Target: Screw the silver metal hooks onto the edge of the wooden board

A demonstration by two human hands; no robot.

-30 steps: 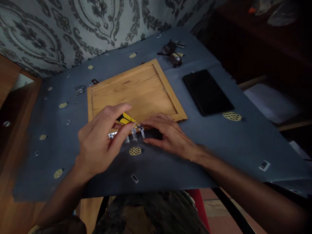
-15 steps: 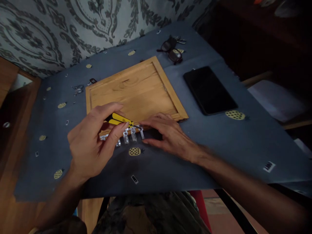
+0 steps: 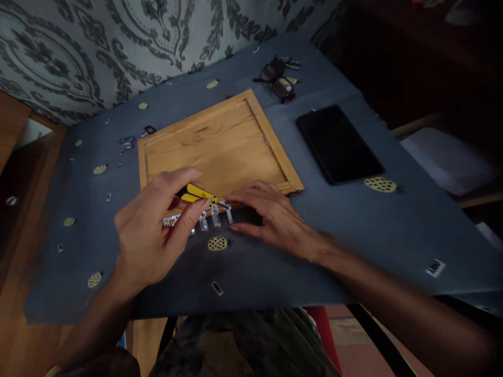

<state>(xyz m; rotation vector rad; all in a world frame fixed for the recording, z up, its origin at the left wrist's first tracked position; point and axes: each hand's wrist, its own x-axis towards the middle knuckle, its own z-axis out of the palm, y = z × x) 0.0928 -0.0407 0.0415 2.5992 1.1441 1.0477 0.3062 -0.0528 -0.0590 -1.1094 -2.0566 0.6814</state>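
Note:
A wooden framed panel (image 3: 212,149) lies on the blue cloth, with a row of small metal and clear clips (image 3: 215,217) along its near edge. My left hand (image 3: 153,225) is closed round a yellow and black screwdriver (image 3: 198,194), whose dark tip points right and meets the rightmost clip (image 3: 229,213). On the other side of that clip is my right hand (image 3: 271,217), its thumb and forefinger on either side of the clip and its other fingers over the panel's near edge. Its fingers are apart, and a firm hold on the clip cannot be made out.
Right of the panel lies a black tablet (image 3: 340,145). Dark glasses (image 3: 277,81) and keys (image 3: 290,64) lie behind it. Small metal pieces (image 3: 126,144) and a black tag (image 3: 149,130) are at the panel's left. A patterned curtain (image 3: 157,36) hangs behind the table.
My left hand has shifted slightly to the right and turned a little with the screwdriver in it. My right hand has stayed in place at the rightmost clip.

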